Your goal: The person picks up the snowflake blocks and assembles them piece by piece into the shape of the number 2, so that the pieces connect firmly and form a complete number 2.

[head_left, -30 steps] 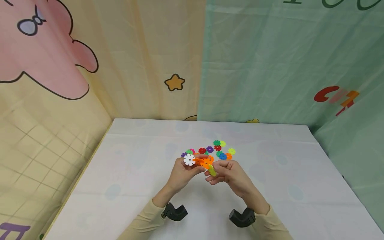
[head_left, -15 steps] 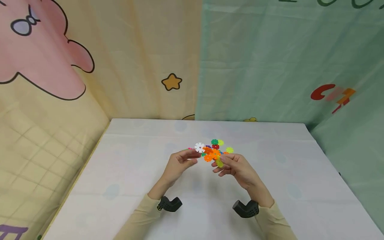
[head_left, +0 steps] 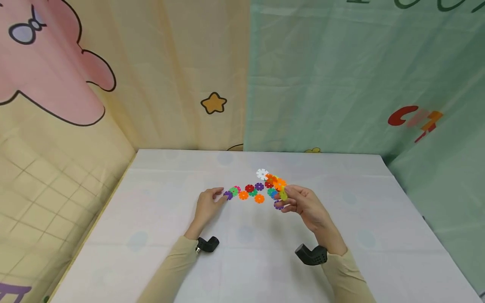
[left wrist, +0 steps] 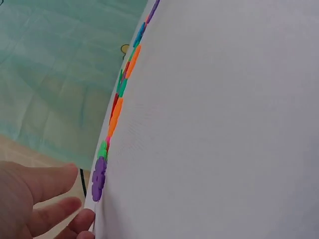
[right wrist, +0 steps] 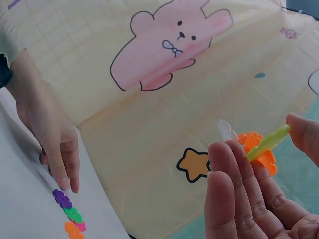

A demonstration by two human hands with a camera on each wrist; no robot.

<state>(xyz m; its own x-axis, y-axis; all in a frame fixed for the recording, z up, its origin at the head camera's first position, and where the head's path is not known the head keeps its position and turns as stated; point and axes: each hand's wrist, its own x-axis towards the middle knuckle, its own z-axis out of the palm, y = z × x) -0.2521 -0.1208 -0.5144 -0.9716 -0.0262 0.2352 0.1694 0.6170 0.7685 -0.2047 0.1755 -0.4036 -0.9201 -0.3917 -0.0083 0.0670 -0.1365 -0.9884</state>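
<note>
My right hand (head_left: pixel 310 208) pinches a yellow-green snowflake disc (right wrist: pixel 268 143) between thumb and fingers. Joined to it are orange snowflake discs (head_left: pixel 279 184) and a white snowflake disc (head_left: pixel 262 174), all held up off the table. My left hand (head_left: pixel 206 207) is beside a purple snowflake disc (left wrist: pixel 98 179) at the left end of the loose discs. Its thumb and fingers are bent but spread apart, and the left wrist view shows nothing gripped between them. Close to the purple disc lies a green snowflake disc (head_left: pixel 234 192). The held piece partly hides the discs behind it.
Several loose discs lie across the white table (head_left: pixel 242 261), among them a red disc (head_left: pixel 249 188), an orange disc (head_left: pixel 259 198) and a purple disc (head_left: pixel 278 205) under my right hand. Printed curtains (head_left: pixel 182 75) rise behind the table. Each wrist wears a black camera mount (head_left: pixel 311 255).
My left hand has let go of the joined piece and moved left and down to the purple disc. My right hand has carried the piece slightly right and up.
</note>
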